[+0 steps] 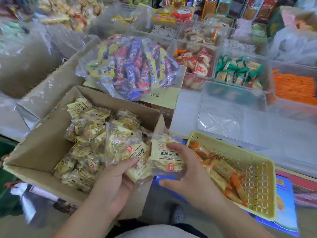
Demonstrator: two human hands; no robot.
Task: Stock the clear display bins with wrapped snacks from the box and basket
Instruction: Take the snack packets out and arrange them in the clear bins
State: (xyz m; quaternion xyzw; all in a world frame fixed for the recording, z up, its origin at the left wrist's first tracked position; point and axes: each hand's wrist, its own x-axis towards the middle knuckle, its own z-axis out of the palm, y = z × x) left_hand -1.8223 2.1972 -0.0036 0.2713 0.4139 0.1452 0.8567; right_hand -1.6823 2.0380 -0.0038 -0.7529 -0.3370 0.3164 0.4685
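Mostly the far shelves are a blur and both forearms are cut off at the bottom edge (the left hand [113,179] hides its own fingers under what it holds). Over the box's [39,152] near right corner that hand grips a pale yellow wrapped snack [137,162], thumb pressed on top, while the right hand [187,170] curls fingers and thumb round a second packet [167,155] of the same kind, clear-ended with a small red mark. More such packets fill the box, the basket [257,177] sits just beside its right side, and a clear display bin [223,103] stands beyond it
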